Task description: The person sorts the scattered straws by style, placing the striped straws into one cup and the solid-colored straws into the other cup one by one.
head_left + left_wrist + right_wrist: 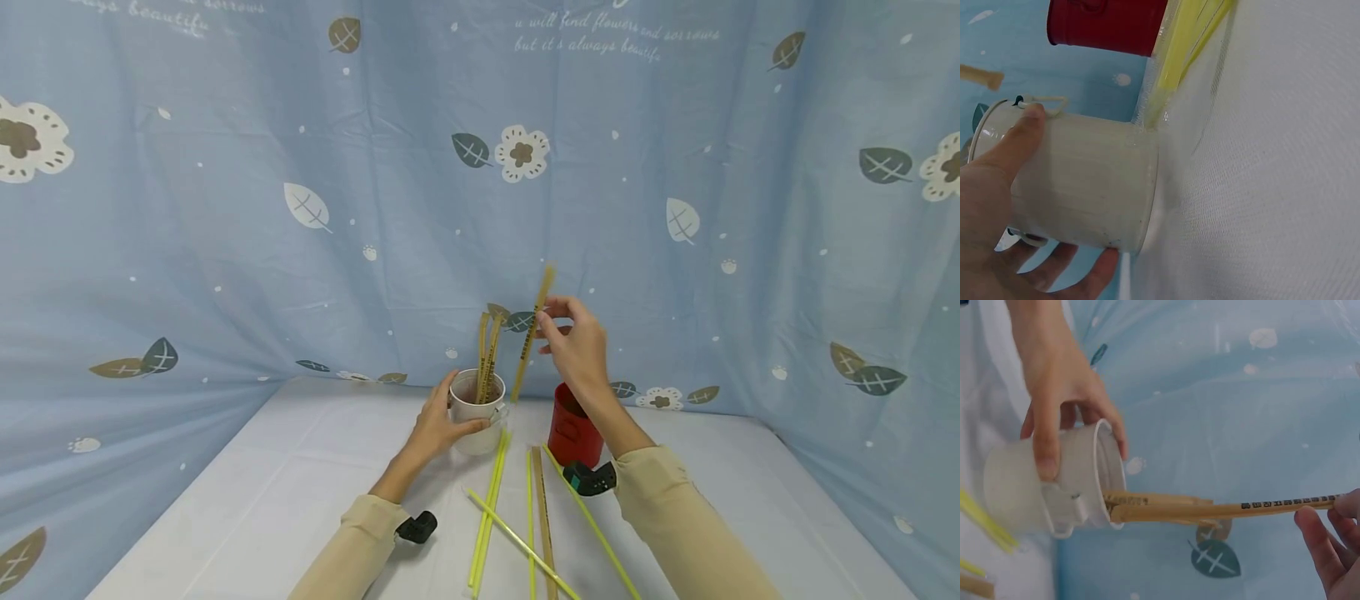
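My left hand grips a white metal pail, thumb on one side and fingers round the other. Several thin tan sticks with black printed characters stand leaning in the pail. Raised at the right, my right hand pinches another long tan printed stick between thumb and fingers. That stick tilts, its lower end just outside the white pail's rim in the head view; its end also hangs apart from the pail in the left wrist view. Below my right forearm stands a red pail, partly hidden.
Several long yellow sticks, some in clear wrapping, lie spread and crossing on the white tabletop in front of the pails. One tan stick lies among them. A blue patterned curtain hangs close behind.
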A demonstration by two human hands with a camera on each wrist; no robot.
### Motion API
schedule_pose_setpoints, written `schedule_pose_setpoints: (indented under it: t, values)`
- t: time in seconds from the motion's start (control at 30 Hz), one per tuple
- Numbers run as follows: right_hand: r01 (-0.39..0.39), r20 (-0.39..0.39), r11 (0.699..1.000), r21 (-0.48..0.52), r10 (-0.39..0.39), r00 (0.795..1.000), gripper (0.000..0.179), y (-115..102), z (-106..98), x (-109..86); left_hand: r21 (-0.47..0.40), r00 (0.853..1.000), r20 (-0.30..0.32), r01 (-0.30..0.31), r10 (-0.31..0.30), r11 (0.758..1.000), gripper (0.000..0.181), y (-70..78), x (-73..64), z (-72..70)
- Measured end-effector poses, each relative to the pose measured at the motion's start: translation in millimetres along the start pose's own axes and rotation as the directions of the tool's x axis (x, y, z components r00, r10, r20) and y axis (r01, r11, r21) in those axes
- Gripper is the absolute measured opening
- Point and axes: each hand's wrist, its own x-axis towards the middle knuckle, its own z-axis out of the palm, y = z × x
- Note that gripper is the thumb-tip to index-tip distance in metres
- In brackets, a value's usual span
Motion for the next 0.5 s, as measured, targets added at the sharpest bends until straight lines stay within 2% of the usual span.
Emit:
schedule_pose_setpoints:
  t: [0.2,0.5]
  values:
    - [0.016,-0.003,0.999,0.042,-0.016,1.000,0.020,-11,14,7.1,-0.001,1.000,0.008,0.005,-0.005,1.000,0.107,0.8,-0.6,-1.6]
    - [-0.031,0.026,0.999,0.026,0.031,0.999,0.019,-6,33,-0.4,-0.013,1.000,0.023,-0.004,0.005,1.000,0.108,-0.3,-2.9,-1.9]
